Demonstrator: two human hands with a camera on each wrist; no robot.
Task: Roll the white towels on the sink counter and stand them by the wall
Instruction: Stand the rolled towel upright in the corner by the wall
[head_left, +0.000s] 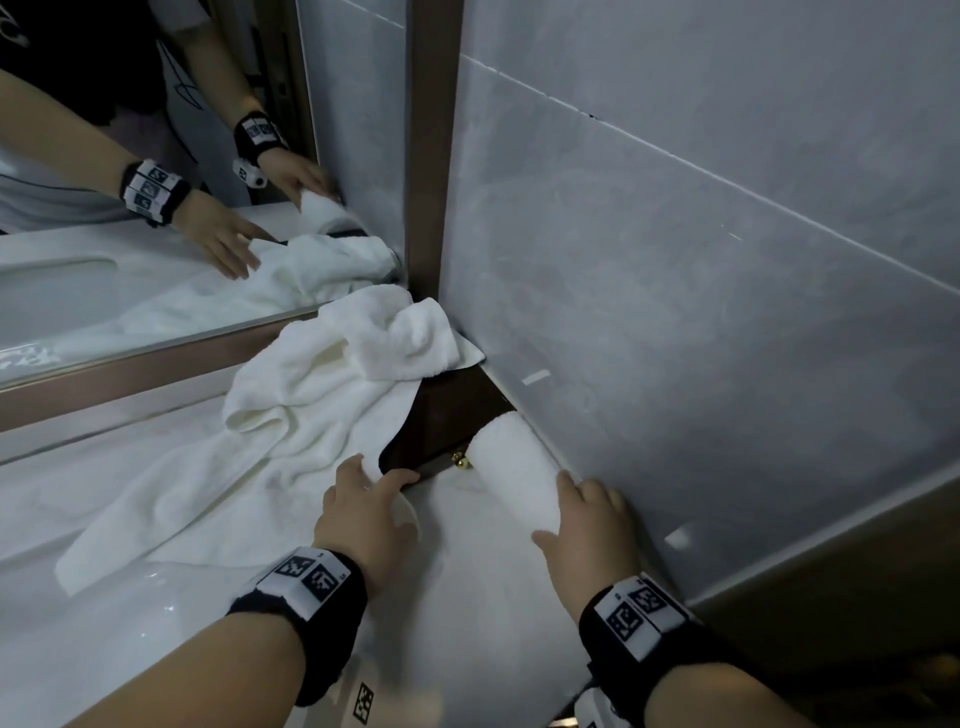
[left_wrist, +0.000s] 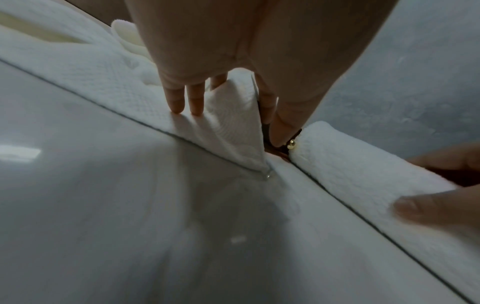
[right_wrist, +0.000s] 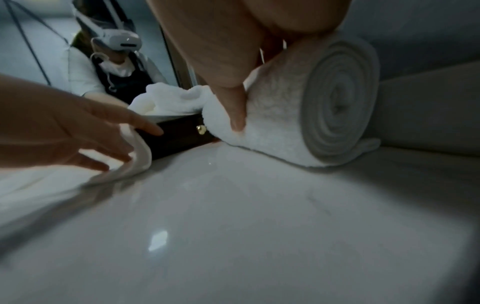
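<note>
While one towel is already rolled and a second lies loose, a person works the corner of a white sink counter.

Rolled towel: the rolled towel lies on its side along the foot of the grey tiled wall, its long axis running along the wall, its far end against a dark wooden box with a brass knob. The spiral end faces the right wrist camera; a loose tail sticks out at the bottom.

Right hand: the right hand rests on the near end of the roll, fingers curved over the top and thumb against the side, a light hold rather than a tight one.

Key relation: the roll lies directly ahead of the right hand and is not yet upright; by my reading, standing it means tipping this near end up, with the wall just beside it.

Left hand: the left hand, fingers nearly straight, lies on a corner of the loose towel, thumb touching the box edge. It grips nothing that shows.

Loose towel: crumpled from the counter up over the box into the corner by the mirror.

Hard to tell: how many towels make up the heap; the fingertips behind the roll are hidden.
</note>
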